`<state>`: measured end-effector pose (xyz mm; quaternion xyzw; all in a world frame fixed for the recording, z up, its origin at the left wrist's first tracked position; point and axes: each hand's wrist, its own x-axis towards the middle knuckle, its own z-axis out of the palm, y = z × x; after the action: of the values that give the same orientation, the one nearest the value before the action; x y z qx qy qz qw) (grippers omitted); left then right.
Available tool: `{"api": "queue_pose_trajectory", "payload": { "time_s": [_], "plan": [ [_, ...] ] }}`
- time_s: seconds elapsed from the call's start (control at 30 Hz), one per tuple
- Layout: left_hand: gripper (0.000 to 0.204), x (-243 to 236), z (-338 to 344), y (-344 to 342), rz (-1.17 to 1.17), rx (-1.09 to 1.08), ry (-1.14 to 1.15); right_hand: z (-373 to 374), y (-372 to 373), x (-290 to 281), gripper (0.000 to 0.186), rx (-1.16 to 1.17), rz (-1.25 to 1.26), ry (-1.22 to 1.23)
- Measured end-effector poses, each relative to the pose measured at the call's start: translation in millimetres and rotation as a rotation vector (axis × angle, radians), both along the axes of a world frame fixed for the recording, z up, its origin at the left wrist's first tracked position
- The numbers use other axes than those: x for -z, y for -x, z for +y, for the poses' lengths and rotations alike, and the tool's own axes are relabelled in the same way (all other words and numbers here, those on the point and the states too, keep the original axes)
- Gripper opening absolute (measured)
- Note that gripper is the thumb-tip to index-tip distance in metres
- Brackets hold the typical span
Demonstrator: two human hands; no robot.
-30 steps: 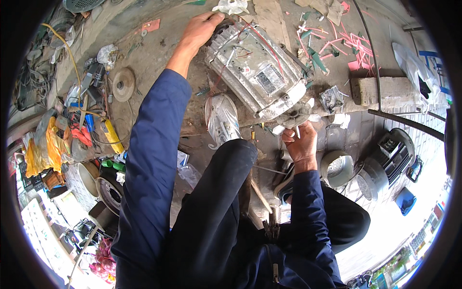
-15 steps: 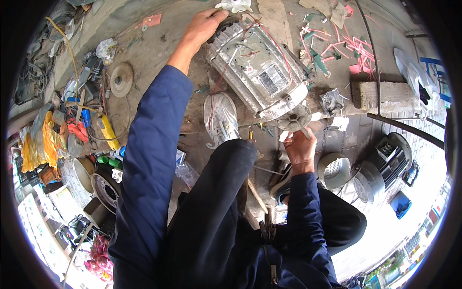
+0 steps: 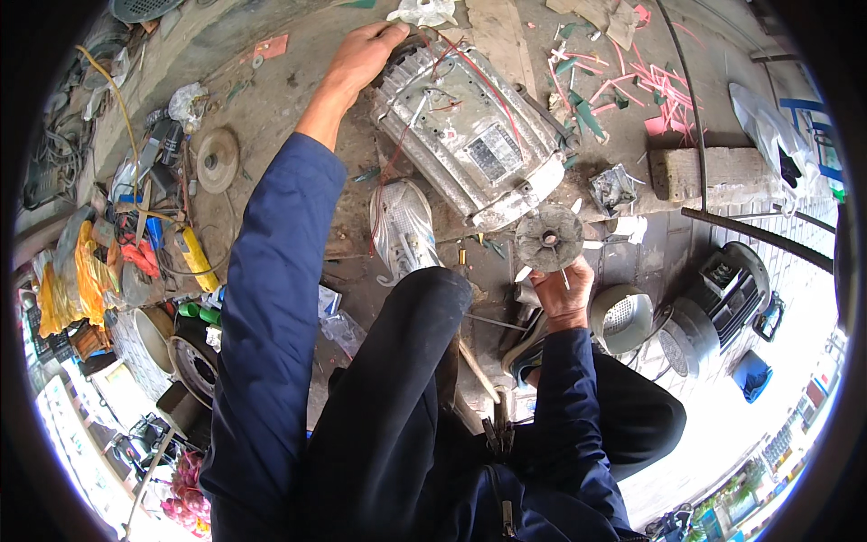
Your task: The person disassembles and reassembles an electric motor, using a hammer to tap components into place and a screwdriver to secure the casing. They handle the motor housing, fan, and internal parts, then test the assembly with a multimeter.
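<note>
A grey, finned electric motor (image 3: 474, 135) lies aslant on the dirty ledge, with a label plate and loose red wires on top. My left hand (image 3: 366, 56) grips its far left end, fingers partly hidden behind the edge. Just off the motor's near end, my right hand (image 3: 564, 287) holds a fan wheel (image 3: 549, 237) from below. It is a round grey disc with a hole in its middle and white blades round its rim. Its flat face is turned up toward me. Whether its far edge touches the motor, I cannot tell.
Pink and green scraps (image 3: 646, 90) litter the ledge at far right, beside a wooden block (image 3: 718, 173). A dark steel bar (image 3: 768, 239) juts in at right. A perforated metal cover (image 3: 621, 318) and another motor (image 3: 722, 303) stand below. Tools and a yellow bottle (image 3: 196, 257) lie left.
My right hand has tilted the fan wheel, edge-on by the motor's near end before, so that its face shows. The left hand stays on the motor. The whole view has shifted slightly.
</note>
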<state>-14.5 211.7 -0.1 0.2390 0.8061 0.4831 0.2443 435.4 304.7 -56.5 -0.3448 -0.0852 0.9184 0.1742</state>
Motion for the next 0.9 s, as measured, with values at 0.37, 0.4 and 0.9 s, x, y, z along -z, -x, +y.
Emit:
{"api": "queue_pose_trajectory", "payload": {
  "time_s": [0.37,0.4,0.9],
  "plan": [
    [0.05,9,-1,8,0.015,0.009,0.013,-5,39,-22,0.032,-0.106,-0.213,-0.195],
    [0.051,8,-1,8,0.019,0.009,0.015,-5,39,-23,0.031,-0.097,-0.229,-0.204],
    [0.046,0,3,1,-0.024,0.004,-0.02,0,48,-45,0.007,-0.113,-0.304,-0.221]
  ]
}}
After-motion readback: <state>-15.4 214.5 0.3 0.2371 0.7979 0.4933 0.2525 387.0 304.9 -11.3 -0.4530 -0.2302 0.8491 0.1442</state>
